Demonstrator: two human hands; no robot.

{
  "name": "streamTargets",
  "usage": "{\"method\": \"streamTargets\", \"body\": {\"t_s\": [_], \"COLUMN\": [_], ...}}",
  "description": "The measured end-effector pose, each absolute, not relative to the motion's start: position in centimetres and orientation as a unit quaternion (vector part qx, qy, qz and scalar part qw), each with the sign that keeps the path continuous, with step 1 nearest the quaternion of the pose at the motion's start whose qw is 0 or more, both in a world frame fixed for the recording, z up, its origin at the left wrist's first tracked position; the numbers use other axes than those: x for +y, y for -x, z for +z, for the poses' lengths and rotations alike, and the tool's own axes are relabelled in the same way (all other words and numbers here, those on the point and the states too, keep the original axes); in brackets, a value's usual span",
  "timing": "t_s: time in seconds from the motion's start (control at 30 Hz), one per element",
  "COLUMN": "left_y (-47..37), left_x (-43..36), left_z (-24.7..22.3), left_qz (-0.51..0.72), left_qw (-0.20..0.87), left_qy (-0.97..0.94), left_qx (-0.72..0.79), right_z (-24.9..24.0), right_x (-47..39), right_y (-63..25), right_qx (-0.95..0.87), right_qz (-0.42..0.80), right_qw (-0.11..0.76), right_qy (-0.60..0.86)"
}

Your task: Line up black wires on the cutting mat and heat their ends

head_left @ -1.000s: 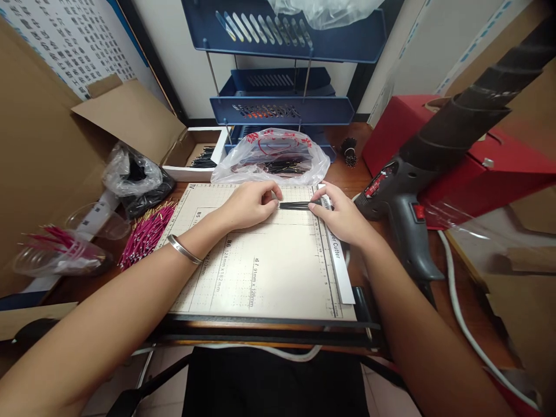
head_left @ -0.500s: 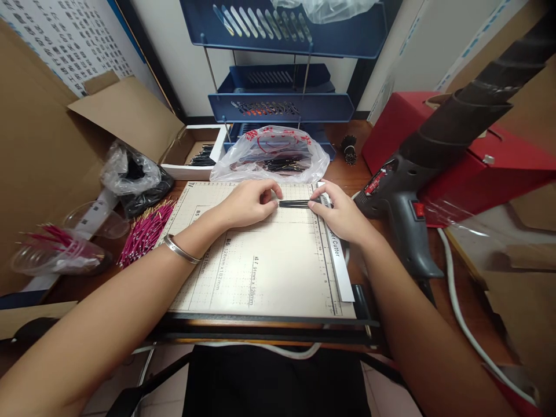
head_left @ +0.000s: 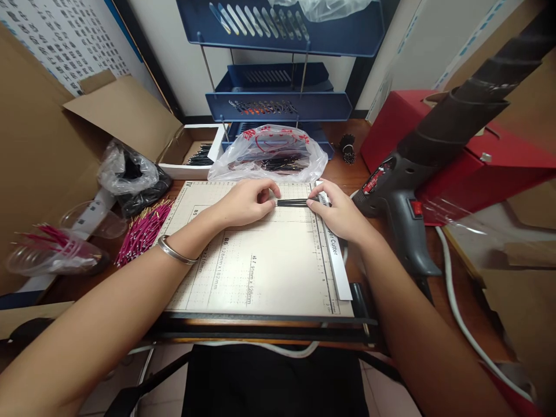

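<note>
A small bundle of thin black wires (head_left: 292,202) lies level across the upper part of a cream paper cutter board (head_left: 278,266) printed with grid lines and sizes. At its left end, my left hand (head_left: 254,201) has thumb and forefinger curled around the tips; a metal bangle circles that wrist. My right hand (head_left: 336,209) pinches the other end between thumb and fingers, over the cutter's white rail (head_left: 340,263). Both hands rest low on the board, and the wire tips are partly hidden by the fingers.
Behind the board sits a clear plastic bag (head_left: 269,153) of dark wires, beside an open carton (head_left: 182,168). Magenta wires (head_left: 145,231) are piled on the left, near a plastic cup (head_left: 56,255). A heat gun (head_left: 403,202) and red box (head_left: 456,156) stand at right.
The whole view has shifted very slightly left. Both hands keep the same hold on the black wires, with no clear movement against the board.
</note>
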State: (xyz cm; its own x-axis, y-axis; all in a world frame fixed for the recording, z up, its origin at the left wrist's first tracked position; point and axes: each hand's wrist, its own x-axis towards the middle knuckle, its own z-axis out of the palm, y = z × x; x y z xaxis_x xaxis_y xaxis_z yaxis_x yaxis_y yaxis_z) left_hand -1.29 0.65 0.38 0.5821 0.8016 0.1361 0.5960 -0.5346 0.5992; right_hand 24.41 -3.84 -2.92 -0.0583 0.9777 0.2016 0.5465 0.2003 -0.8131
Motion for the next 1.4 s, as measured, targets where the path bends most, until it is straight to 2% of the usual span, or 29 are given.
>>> {"method": "streamTargets", "body": {"t_s": [1.4], "left_y": [1.14], "left_x": [0.61], "left_z": [0.07], "left_qz": [0.208], "left_qw": [0.243], "left_qy": [-0.853], "left_qx": [0.413], "right_z": [-2.72], "right_x": [-3.96], "right_y": [-24.55], "right_qx": [-0.681], "right_qz": [0.277], "right_qw": [0.373], "right_qy": [0.567]}}
